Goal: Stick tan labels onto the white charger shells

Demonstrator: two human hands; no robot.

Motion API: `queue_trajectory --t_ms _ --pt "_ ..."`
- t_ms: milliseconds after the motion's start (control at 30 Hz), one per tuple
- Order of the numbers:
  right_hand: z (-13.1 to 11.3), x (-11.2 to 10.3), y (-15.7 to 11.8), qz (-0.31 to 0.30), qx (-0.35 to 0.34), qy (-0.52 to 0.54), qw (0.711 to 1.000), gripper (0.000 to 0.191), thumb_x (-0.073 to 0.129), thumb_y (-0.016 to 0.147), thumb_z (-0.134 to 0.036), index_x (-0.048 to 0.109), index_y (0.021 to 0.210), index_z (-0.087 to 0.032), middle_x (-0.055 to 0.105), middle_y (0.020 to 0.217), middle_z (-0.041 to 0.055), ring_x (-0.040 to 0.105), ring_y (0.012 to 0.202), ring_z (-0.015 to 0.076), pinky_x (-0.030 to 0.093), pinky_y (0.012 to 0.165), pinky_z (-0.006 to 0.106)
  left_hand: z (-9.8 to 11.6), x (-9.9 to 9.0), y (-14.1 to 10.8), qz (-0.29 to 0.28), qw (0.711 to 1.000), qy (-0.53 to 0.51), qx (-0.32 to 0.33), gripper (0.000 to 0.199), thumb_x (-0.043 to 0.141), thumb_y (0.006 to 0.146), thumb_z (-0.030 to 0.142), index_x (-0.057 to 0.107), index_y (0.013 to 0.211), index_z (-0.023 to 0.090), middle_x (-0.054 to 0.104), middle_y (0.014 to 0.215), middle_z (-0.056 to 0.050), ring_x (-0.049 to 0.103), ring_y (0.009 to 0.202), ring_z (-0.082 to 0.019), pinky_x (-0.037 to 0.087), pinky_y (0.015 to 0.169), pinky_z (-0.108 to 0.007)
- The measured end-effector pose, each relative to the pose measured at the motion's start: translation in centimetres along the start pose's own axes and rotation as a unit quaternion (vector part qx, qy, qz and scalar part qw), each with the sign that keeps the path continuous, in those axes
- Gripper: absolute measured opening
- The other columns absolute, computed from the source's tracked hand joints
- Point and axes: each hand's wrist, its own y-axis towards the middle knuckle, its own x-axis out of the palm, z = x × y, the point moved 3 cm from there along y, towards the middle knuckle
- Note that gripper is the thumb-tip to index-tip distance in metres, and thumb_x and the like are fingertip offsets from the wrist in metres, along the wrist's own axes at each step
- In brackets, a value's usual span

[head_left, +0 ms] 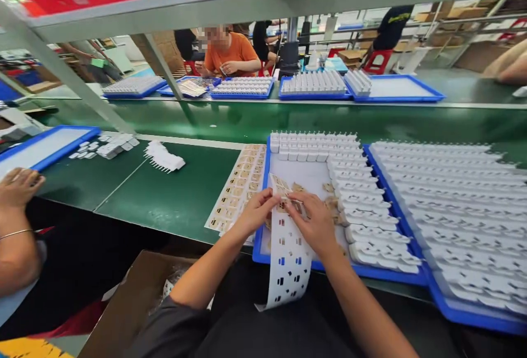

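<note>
White sheet (290, 262), one, long and narrow, pierced with small cut-outs; blue rim and dark cloth show through its lower length. Position: between our two hands, above the near left part of the blue tray (307, 170). Long axis: runs from just beyond our fingertips back toward our lap, drooping across the near rim, its lower end curled.

Left hand (260, 210), one: thumb and forefinger pinching the sheet by its left edge, near the far end. Right hand (316, 225), one: fingertips on the sheet from the right, almost meeting the left's; whether they pinch it, or a small piece on it, we cannot tell. Both hands lie about equally near that far end, with most of the sheet's length on our side of the grip.

Adjacent: white parts (362, 199), in rows, to the right of our right hand; printed sheets (235, 183), flat, beyond our left.
</note>
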Motion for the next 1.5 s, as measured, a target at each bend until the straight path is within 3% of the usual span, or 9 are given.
queue_trajectory --t_ms 367,567,667,800,933,1067,1200,1367,1500 --pt "-1.5 -0.7 0.0 -0.01 -0.105 0.048 0.993 0.009 0.057 0.093 -0.022 0.066 0.091 -0.023 0.072 0.098 0.0059 0.063 0.1 0.0227 0.05 0.091 0.043 0.4 -2.0 1.9 0.091 0.979 0.162 0.079 0.031 0.05 0.087 0.048 0.051 0.076 0.019 0.051 0.066 0.003 0.049 0.057 -0.011 0.042 0.055 -0.023" --pt "-0.6 -1.4 -0.1 0.071 0.021 0.092 0.993 0.007 0.054 0.096 -0.025 0.061 0.093 -0.022 0.068 0.09 0.0047 0.064 0.087 0.0197 0.052 0.081 0.036 2.4 -3.8 5.7 0.08 0.867 0.475 0.13 0.032 0.052 0.089 0.045 0.061 0.073 0.019 0.062 0.075 -0.003 0.059 0.08 -0.021 0.048 0.078 -0.033" --pt "-0.3 -1.2 -0.2 0.07 0.045 0.07 0.994 0.009 0.053 0.096 -0.027 0.061 0.094 -0.021 0.068 0.09 0.005 0.064 0.087 0.0201 0.051 0.081 0.036 2.6 -4.1 8.2 0.112 0.824 0.536 0.146 0.017 0.063 0.083 0.034 0.066 0.087 0.018 0.065 0.097 -0.01 0.055 0.106 -0.03 0.041 0.1 -0.044" --pt "-0.4 -0.7 -0.2 0.04 0.023 0.065 0.997 0.009 0.052 0.095 -0.025 0.06 0.094 -0.022 0.067 0.091 0.0054 0.063 0.089 0.021 0.05 0.084 0.037 3.5 -4.1 11.9 0.147 0.782 0.58 0.175 0.05 0.065 0.084 0.03 0.054 0.13 0.014 0.053 0.13 -0.017 0.041 0.127 -0.035 0.031 0.11 -0.049" --pt "-0.3 -0.4 -0.3 0.034 0.006 0.061 0.998 0.008 0.053 0.094 -0.02 0.06 0.095 -0.021 0.065 0.096 0.0065 0.061 0.096 0.0215 0.049 0.088 0.038 4.7 -2.9 15.1 0.141 0.768 0.588 0.21 0.056 0.07 0.08 0.026 0.052 0.132 0.018 0.04 0.146 -0.017 0.034 0.134 -0.037 0.029 0.111 -0.05" --pt "-0.1 -0.4 -0.2 0.032 0.006 0.058 0.998 0.008 0.054 0.094 -0.02 0.062 0.094 -0.021 0.062 0.104 0.009 0.06 0.103 0.0223 0.049 0.092 0.04 5.0 -1.6 16.5 0.136 0.782 0.563 0.228 0.036 0.075 0.073 0.015 0.061 0.106 0.017 0.035 0.151 -0.018 0.03 0.137 -0.041 0.029 0.109 -0.054" --pt "0.3 -0.5 -0.1 0.049 0.035 0.099 0.993 0.007 0.055 0.094 -0.021 0.062 0.094 -0.021 0.065 0.099 0.0077 0.061 0.098 0.0217 0.05 0.087 0.039 4.7 -1.0 14.8 0.107 0.82 0.513 0.229 0.025 0.073 0.076 0.018 0.056 0.094 0.017 0.061 0.117 -0.014 0.054 0.116 -0.031 0.043 0.099 -0.047" --pt "0.8 -0.5 -0.4 0.057 0.115 0.248 0.96 0.004 0.06 0.093 -0.025 0.064 0.094 -0.023 0.065 0.088 0.0024 0.063 0.081 0.0164 0.052 0.076 0.032 2.9 0.1 8.4 -0.026 0.988 0.092 0.122 0.048 0.076 0.076 0.042 0.049 0.109 0.021 0.063 0.094 -0.002 0.066 0.084 -0.017 0.054 0.078 -0.033" --pt "0.8 -0.6 -0.5 0.069 0.113 0.328 0.935 0.002 0.064 0.09 -0.026 0.065 0.092 -0.025 0.063 0.085 0.0005 0.062 0.079 0.0144 0.052 0.074 0.028 1.7 1.2 5.2 -0.121 0.989 -0.085 0.033 0.051 0.079 0.075 0.041 0.056 0.118 0.026 0.064 0.099 -0.001 0.067 0.086 -0.016 0.057 0.077 -0.032"
